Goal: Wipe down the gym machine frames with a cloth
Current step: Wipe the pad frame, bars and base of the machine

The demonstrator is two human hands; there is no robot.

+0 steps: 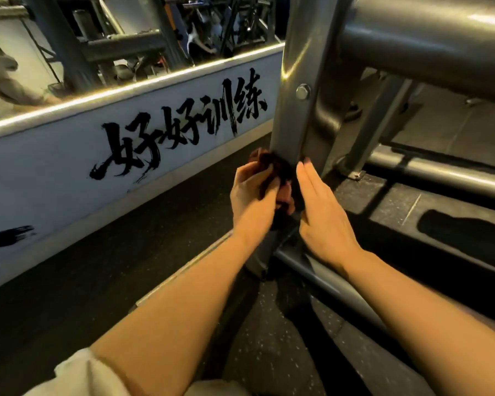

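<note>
A grey metal upright post (293, 90) of the gym machine rises in the middle of the head view, with a bolt on its face. My left hand (253, 192) grips a bunched dark reddish cloth (277, 170) against the lower part of the post. To the right of the cloth, my right hand (323, 215) lies with straight fingers against the post's right side, touching the cloth's edge. The bottom of the post is partly hidden behind both hands.
A white low wall (69, 178) with black brush lettering runs along the left. A thick grey crossbar (429, 44) juts out at upper right. Floor rails (440, 172) and black rubber flooring (269, 352) lie around the post's base. More machines stand behind the wall.
</note>
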